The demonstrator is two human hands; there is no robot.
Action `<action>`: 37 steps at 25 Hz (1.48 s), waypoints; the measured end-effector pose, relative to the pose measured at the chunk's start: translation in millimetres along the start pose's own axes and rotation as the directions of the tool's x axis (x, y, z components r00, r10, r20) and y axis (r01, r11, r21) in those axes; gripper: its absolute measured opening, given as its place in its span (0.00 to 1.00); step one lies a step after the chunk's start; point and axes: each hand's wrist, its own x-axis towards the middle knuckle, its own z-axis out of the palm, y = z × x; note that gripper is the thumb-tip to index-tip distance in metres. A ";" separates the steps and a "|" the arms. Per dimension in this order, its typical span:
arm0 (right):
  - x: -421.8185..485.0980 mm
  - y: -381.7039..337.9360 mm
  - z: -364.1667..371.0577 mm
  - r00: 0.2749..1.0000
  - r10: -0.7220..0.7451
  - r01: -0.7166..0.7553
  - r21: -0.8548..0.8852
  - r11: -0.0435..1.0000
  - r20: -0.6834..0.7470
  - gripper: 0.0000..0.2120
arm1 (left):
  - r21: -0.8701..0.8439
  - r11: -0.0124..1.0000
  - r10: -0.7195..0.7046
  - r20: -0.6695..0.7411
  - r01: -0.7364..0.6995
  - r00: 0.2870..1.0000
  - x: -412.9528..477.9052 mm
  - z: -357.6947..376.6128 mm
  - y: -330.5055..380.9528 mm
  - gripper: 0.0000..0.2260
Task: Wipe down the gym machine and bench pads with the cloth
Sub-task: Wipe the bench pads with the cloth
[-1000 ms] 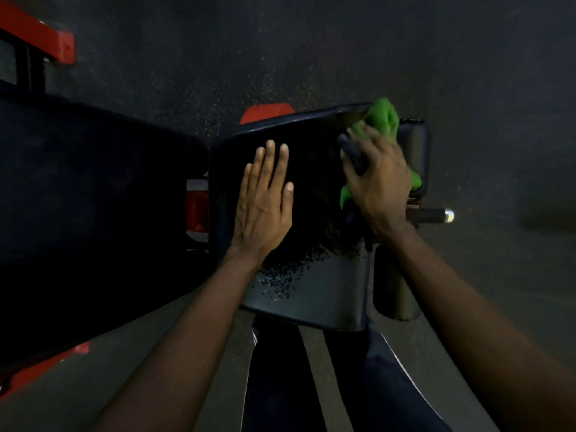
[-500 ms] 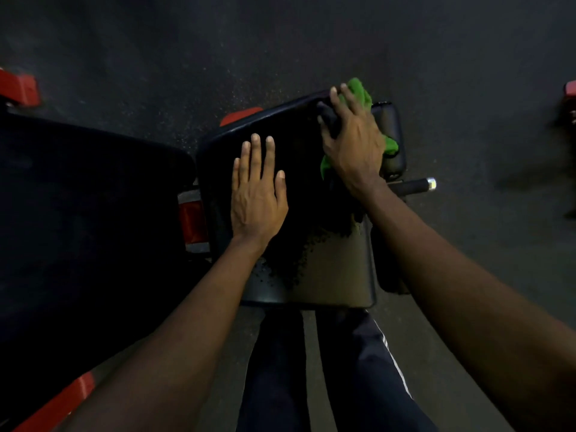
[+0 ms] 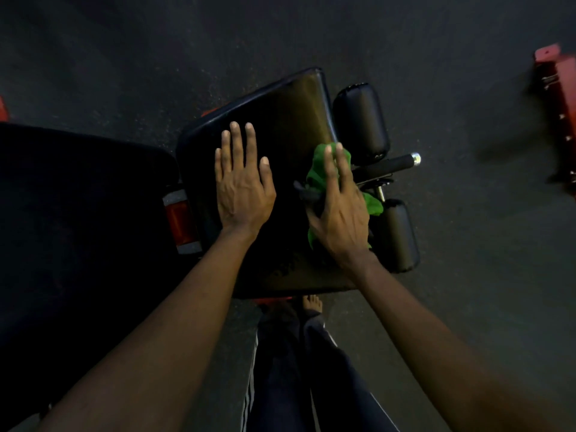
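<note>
A black seat pad [image 3: 290, 120] lies in the middle of the view. My left hand [image 3: 243, 188] rests flat on its left half, fingers straight and spread. My right hand [image 3: 339, 219] presses a crumpled green cloth [image 3: 318, 169] onto the pad's right edge, fingers stretched out over it. Part of the cloth sticks out past the fingertips and beside my wrist. The thumb side of my right hand is in shadow. A larger black back pad [image 3: 78, 213] fills the left of the view.
Two black roller pads [image 3: 361, 123] [image 3: 396, 235] and a chrome-tipped handle bar [image 3: 389, 165] sit just right of the seat. A red bracket [image 3: 180, 219] joins the two pads. Another red machine frame [image 3: 558, 88] stands at the far right. My legs and a bare foot [image 3: 311, 304] are below, on dark floor.
My right hand has slid the cloth from the seat pad's far right corner back toward me along the right edge. My left hand has stayed flat on the pad.
</note>
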 end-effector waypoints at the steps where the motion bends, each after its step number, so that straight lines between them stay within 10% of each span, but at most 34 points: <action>1: 13.5 -1.5 1.8 1.000 0.013 -0.013 -0.006 1.000 -0.009 0.41 | 0.001 1.000 -0.002 -0.003 0.002 1.000 0.7 -0.3 0.0 0.26; 23: -94.0 -33.3 30.4 0.992 -0.118 0.118 0.007 0.993 0.053 0.36 | -0.037 0.998 0.044 -0.063 -0.047 0.997 0.4 4.3 -5.8 0.26; 37: -74.1 0.2 7.8 0.991 0.130 -0.127 0.068 0.990 -0.037 0.38 | -0.041 0.959 0.279 -0.024 -0.280 0.960 -17.6 -4.7 -4.4 0.27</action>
